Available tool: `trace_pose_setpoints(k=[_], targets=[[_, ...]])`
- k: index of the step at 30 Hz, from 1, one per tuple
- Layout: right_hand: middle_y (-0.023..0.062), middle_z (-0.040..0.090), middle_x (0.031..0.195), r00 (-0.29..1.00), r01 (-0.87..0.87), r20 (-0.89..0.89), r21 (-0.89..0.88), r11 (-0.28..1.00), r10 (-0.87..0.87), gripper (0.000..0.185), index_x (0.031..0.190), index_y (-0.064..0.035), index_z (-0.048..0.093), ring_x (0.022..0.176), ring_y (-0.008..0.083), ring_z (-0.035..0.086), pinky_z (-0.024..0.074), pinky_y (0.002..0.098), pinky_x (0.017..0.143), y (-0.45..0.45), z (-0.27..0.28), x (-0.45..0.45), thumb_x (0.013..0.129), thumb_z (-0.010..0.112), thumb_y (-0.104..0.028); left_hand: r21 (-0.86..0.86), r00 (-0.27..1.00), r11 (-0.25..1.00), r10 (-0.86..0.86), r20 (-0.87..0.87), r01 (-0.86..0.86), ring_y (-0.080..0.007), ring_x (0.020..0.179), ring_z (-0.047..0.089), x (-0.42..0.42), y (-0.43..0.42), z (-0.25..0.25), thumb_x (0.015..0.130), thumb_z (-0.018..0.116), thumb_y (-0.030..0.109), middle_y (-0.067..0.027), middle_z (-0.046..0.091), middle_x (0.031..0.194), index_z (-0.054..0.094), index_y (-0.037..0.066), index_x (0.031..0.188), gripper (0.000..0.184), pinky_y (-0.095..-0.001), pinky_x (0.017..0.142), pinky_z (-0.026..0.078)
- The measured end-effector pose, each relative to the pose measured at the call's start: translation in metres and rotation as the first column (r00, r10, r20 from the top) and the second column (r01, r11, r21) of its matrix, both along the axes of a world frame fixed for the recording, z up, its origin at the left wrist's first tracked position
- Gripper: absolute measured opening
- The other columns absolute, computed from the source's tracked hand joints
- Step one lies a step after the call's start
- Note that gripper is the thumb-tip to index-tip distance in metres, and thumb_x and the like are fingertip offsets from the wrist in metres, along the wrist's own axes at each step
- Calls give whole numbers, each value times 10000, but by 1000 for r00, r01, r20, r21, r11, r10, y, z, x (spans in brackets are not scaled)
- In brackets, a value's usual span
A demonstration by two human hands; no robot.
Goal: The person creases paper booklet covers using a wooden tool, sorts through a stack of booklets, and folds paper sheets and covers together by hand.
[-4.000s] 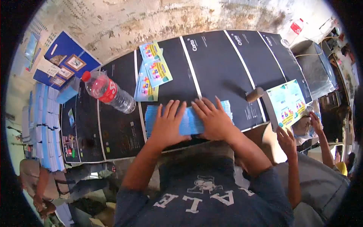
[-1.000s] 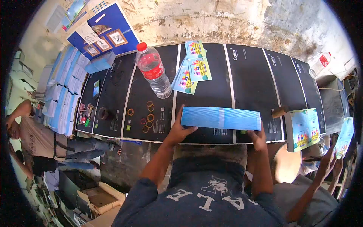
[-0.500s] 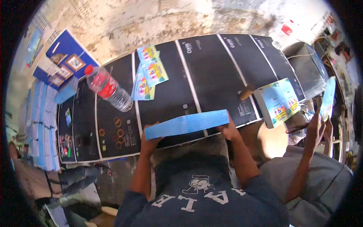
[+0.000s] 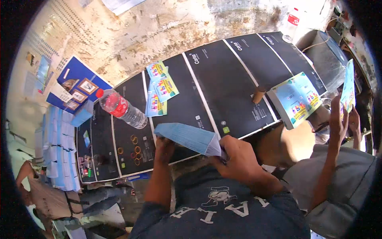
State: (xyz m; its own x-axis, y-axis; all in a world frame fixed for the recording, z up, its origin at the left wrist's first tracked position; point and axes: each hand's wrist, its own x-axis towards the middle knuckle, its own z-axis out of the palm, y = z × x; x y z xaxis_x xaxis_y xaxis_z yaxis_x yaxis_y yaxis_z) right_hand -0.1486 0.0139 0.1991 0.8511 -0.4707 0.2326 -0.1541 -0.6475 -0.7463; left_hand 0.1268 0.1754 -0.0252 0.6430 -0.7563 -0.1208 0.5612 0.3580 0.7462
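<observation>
A thick stack of blue-spined booklets (image 4: 187, 137) is held in front of my chest at the table's near edge, slanting down to the right. My left hand (image 4: 164, 148) is closed round its left end, with the fingers partly hidden underneath. At the right end, where white page edges show, my right hand (image 4: 238, 157) is closed on the stack near the corner. Beyond the stack, several printed blue-and-yellow booklets (image 4: 163, 89) lie overlapping on the black table covering (image 4: 215, 75).
A red-capped plastic bottle (image 4: 121, 108) lies on the left, near rubber bands (image 4: 137, 149). Bundled booklets (image 4: 59, 139) stand at far left. A brown roll (image 4: 258, 95) and a booklet pile (image 4: 296, 101) sit on the right. Beside me a co-worker's hands (image 4: 344, 119) hold a booklet.
The stack has turned, its right end coming down and nearer to me. My right hand has moved inward over that corner. The camera view has shifted slightly.
</observation>
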Motion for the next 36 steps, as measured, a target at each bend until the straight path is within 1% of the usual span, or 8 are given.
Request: trace_pose_setpoints(k=[9,14,20,23,25,27,29,36], targets=[[180,620,831,989,-85,108,-145,986,101,337,970,-36,554,795,400,647,521,459,671,-1,-10,-14,738,784,-122,52,980,992,108,167,-119,-225,1141,588,9,-18,22,885,692,105,-88,618,1193,543,57,1240,388,-381,1012,455],[127,714,1032,918,109,151,792,600,-366,414,1136,6,615,935,206,681,529,323,833,-22,-148,-12,814,801,-175,325,774,928,-67,630,-184,-262,1094,590,37,-35,69,911,624,142,-91,622,1147,518,21,1257,381,-378,988,419],[113,709,1041,890,434,-320,812,391,-324,492,1137,0,653,904,179,667,535,335,808,30,-268,-12,800,819,-318,556,461,657,-337,821,-509,-431,1030,613,47,-124,25,897,552,201,-236,623,1139,484,22,1260,410,-492,886,471],[134,709,1001,726,270,-593,711,649,348,513,1099,4,665,887,190,669,534,349,815,-30,-163,-27,780,830,-362,479,252,630,-419,872,-611,-441,979,617,51,-138,21,871,547,174,-266,629,1083,483,11,1248,417,-530,854,478],[149,698,1023,791,270,-601,512,816,116,564,1197,14,621,890,209,672,531,367,841,-77,-119,-12,814,795,-362,246,-14,679,-354,935,-691,-431,908,624,50,-141,3,843,566,162,-259,641,981,486,-4,1231,430,-529,802,491],[183,649,1157,997,-63,73,578,813,26,610,1316,21,539,1043,248,650,493,386,943,-85,-108,57,865,740,-337,272,-3,673,-378,926,-688,-433,904,621,51,-142,3,841,566,159,-255,639,966,498,5,1218,413,-529,788,488],[281,371,1485,921,-375,244,335,864,305,738,1468,35,332,1408,370,359,285,425,1154,-86,-103,161,936,624,-385,211,-73,644,-385,920,-736,-427,867,612,55,-146,-18,837,585,180,-230,633,906,540,33,1165,362,-538,753,477],[305,234,1548,896,-417,227,137,899,381,945,1505,42,216,1444,434,252,240,443,1179,-82,-205,235,868,662,-496,231,-233,609,-586,776,-759,-293,987,575,49,-131,-28,846,635,294,-98,577,1079,570,79,1159,385,-424,759,452]])
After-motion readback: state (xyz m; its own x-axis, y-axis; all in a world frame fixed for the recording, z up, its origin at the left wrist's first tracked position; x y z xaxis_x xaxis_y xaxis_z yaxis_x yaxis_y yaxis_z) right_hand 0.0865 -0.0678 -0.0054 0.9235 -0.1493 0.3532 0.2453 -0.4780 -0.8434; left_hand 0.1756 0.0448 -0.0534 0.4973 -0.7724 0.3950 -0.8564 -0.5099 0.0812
